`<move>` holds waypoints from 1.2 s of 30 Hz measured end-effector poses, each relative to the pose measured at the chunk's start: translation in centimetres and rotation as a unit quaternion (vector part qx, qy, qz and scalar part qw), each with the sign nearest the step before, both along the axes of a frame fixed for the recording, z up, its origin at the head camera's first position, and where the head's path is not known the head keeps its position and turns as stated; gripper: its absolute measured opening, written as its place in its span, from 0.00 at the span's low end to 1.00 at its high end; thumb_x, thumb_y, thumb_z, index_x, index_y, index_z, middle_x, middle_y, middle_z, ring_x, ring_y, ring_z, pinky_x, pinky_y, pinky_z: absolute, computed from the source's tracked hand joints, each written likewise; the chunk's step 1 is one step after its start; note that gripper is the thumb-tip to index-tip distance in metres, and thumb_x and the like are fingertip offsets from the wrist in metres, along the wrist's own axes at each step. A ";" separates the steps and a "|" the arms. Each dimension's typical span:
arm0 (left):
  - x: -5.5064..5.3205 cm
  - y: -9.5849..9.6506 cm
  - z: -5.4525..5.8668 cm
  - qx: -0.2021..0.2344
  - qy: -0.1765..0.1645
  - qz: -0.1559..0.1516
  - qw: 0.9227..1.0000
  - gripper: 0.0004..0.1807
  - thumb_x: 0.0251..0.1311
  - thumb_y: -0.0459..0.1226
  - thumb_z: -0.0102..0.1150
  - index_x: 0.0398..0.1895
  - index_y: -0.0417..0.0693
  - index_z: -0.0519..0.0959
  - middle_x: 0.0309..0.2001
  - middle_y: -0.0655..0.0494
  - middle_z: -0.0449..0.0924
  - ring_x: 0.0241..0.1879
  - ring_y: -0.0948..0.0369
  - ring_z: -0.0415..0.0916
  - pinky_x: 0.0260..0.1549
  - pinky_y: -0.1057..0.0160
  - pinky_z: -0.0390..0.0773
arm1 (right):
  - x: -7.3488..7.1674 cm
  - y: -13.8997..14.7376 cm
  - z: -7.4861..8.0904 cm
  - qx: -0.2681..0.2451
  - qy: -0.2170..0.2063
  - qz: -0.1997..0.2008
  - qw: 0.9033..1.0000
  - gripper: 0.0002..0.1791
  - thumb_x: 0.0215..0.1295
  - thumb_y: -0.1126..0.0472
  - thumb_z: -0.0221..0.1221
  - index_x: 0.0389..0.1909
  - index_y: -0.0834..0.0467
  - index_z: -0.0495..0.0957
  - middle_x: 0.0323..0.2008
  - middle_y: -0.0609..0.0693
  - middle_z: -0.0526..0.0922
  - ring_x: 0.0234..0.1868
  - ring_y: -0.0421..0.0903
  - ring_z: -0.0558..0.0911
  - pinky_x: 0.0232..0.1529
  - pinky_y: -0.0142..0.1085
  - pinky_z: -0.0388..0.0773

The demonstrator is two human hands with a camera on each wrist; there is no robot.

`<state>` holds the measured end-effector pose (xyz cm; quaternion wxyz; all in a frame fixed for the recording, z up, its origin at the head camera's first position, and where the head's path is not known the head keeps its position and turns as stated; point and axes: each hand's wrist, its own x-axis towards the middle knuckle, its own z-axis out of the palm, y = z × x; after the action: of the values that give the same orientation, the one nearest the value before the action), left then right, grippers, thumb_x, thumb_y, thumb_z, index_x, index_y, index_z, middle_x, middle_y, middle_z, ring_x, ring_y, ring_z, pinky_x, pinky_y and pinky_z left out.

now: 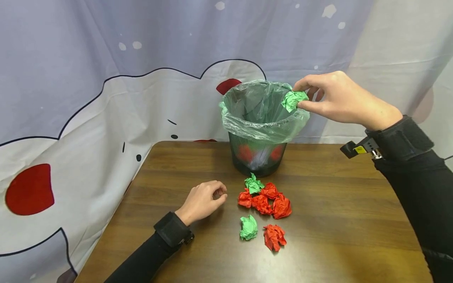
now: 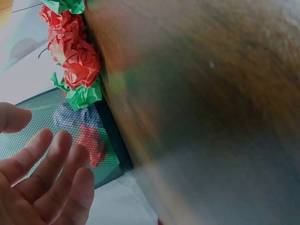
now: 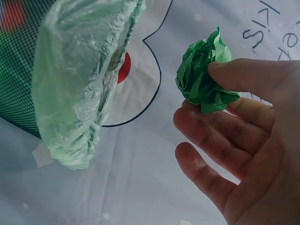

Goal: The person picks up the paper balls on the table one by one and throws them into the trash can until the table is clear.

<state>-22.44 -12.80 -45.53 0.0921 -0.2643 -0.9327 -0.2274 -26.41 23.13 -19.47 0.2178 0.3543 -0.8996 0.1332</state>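
In the head view my right hand pinches a crumpled green paper ball between thumb and fingers, over the right rim of a mesh bin. The right wrist view shows that green paper ball apart from the bin's green plastic liner. My left hand rests low over the table, fingers loosely curled and holding nothing. Right of it lie several red paper balls bunched with a green paper ball. Nearer me are another green paper ball and a red paper ball.
Red and greyish crumpled pieces show through the mesh in the bin's lower part. The bin stands at the back edge of the wooden table. Behind it hangs a printed curtain.
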 end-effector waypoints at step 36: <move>0.6 -0.1 -0.5 -0.003 -0.001 0.001 1.000 0.05 0.55 0.47 0.55 0.34 0.63 0.78 0.30 0.67 0.76 0.30 0.68 0.73 0.28 0.69 0.70 | -4.0 -0.6 0.4 0.054 -0.121 -0.048 0.990 0.17 0.65 0.51 0.51 0.53 0.50 0.75 0.43 0.48 0.81 0.41 0.46 0.79 0.39 0.41 0.71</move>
<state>-21.87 -12.92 -46.06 0.0910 -0.2636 -0.9337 -0.2245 -30.41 22.57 -19.04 0.0944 0.3037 -0.9410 0.1161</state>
